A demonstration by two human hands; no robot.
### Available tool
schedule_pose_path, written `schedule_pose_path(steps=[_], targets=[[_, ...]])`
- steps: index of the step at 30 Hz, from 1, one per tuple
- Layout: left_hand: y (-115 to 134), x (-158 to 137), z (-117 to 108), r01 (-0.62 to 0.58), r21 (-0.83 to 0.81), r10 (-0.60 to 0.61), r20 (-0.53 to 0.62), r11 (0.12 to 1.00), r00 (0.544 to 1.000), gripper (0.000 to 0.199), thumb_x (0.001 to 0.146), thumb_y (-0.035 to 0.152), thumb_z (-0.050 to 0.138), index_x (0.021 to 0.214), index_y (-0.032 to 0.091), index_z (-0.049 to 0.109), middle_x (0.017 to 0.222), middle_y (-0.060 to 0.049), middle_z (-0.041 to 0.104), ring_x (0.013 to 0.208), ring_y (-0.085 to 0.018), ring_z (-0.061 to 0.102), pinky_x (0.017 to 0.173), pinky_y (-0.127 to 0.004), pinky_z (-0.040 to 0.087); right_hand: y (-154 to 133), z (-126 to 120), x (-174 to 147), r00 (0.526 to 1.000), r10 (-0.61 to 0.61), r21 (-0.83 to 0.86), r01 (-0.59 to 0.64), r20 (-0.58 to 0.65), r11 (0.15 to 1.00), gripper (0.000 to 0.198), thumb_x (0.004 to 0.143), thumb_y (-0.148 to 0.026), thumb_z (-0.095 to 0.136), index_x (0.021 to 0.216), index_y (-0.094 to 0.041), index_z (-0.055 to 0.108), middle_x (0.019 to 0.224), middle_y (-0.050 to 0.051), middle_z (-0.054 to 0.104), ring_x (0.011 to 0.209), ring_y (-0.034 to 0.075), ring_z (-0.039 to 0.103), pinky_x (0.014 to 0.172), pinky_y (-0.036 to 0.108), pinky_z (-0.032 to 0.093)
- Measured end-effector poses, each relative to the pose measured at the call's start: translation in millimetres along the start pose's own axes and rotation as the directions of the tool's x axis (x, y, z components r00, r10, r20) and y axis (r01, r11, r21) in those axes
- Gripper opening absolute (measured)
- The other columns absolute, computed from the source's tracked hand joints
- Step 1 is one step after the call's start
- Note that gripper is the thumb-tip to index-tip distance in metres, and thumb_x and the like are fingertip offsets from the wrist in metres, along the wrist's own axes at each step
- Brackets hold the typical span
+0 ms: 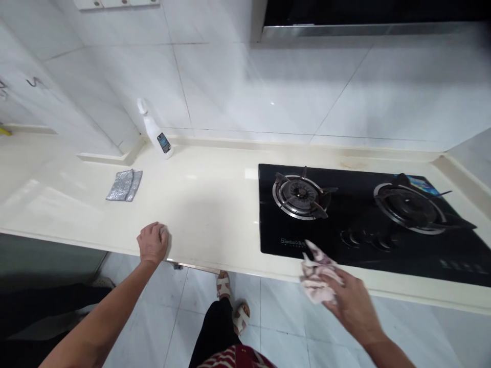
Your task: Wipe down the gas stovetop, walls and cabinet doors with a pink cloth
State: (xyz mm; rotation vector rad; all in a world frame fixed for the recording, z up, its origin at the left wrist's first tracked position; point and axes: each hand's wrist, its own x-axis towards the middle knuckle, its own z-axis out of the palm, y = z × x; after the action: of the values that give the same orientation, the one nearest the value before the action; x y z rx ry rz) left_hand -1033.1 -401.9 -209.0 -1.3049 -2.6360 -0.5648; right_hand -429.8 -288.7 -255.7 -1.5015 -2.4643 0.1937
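Note:
My right hand (351,304) grips a crumpled pale pink cloth (318,281) with dark marks, held at the counter's front edge beside the gas stove. The cloth's upper tip overlaps the front of the black glass hob (295,240). Resting near the front edge of the cream countertop (215,220), my left hand (152,244) is closed, its fingers curled under. A bit of something greyish shows by those fingers, too small to name. Behind that hand, a silvery grey cloth (125,185) lies folded on the counter.
A white spray bottle (155,130) stands against the tiled wall. Two burners, the left burner (301,197) and the right burner (410,204), have raised pan supports. A range hood (364,28) overhangs the stove. Another person's dark-clothed legs (49,309) are at lower left.

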Motion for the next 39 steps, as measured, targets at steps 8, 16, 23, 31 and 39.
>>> schedule_pose_path(steps=[8,16,23,31,39], targets=[[-3.3,-2.5,5.4,0.0,-0.046,0.0,-0.009,0.999,1.0,0.028,0.091,0.03,0.051,0.109,0.018,0.068,0.13,-0.015,0.063,0.124,-0.033,0.05,0.103,-0.052,0.037,1.9,-3.9,7.6,0.989,-0.127,-0.053,0.123,-0.075,0.991,0.043,0.079,-0.042,0.06,0.116,-0.022,0.069,0.126,0.015,0.052,0.111,0.034,0.052,0.091,0.049,0.048],[-1.7,-6.1,6.3,-0.014,-0.079,0.013,-0.014,0.997,1.0,0.024,0.092,0.029,0.052,0.106,0.019,0.07,0.125,-0.015,0.064,0.12,-0.033,0.052,0.1,-0.051,0.037,-190.7,27.3,46.6,0.964,-0.265,-0.01,0.266,0.032,0.964,0.047,0.075,-0.03,0.07,0.122,-0.028,0.068,0.134,0.013,0.051,0.11,0.033,0.047,0.09,0.047,0.044],[-4.6,-14.8,5.3,-0.024,-0.226,0.018,-0.026,0.974,0.999,0.022,0.094,0.031,0.053,0.107,0.022,0.069,0.123,-0.012,0.065,0.122,-0.029,0.053,0.107,-0.051,0.032,-325.6,39.3,92.7,0.882,-0.428,0.154,0.403,0.199,0.902,0.057,0.073,-0.039,0.08,0.128,-0.035,0.064,0.142,0.011,0.049,0.115,0.034,0.045,0.096,0.049,0.038],[-31.4,12.2,-12.0,0.021,-0.502,0.056,0.139,0.864,0.989,0.029,0.095,0.038,0.047,0.105,0.022,0.069,0.109,-0.006,0.072,0.111,-0.022,0.062,0.102,-0.04,0.047,-477.8,58.6,128.8,0.821,-0.486,0.155,0.461,0.3,0.874,0.054,0.077,-0.042,0.078,0.126,-0.026,0.064,0.143,0.013,0.049,0.12,0.035,0.044,0.099,0.053,0.038],[-88.0,70.8,-48.7,0.058,-0.482,0.095,0.288,0.874,0.953,0.039,0.089,0.049,0.051,0.111,0.02,0.066,0.111,-0.008,0.068,0.102,-0.024,0.065,0.093,-0.04,0.053,-578.5,91.2,147.1,0.764,-0.592,0.204,0.555,0.259,0.806,0.058,0.087,-0.038,0.068,0.14,-0.019,0.054,0.151,0.016,0.044,0.133,0.036,0.035,0.111,0.061,0.03]])
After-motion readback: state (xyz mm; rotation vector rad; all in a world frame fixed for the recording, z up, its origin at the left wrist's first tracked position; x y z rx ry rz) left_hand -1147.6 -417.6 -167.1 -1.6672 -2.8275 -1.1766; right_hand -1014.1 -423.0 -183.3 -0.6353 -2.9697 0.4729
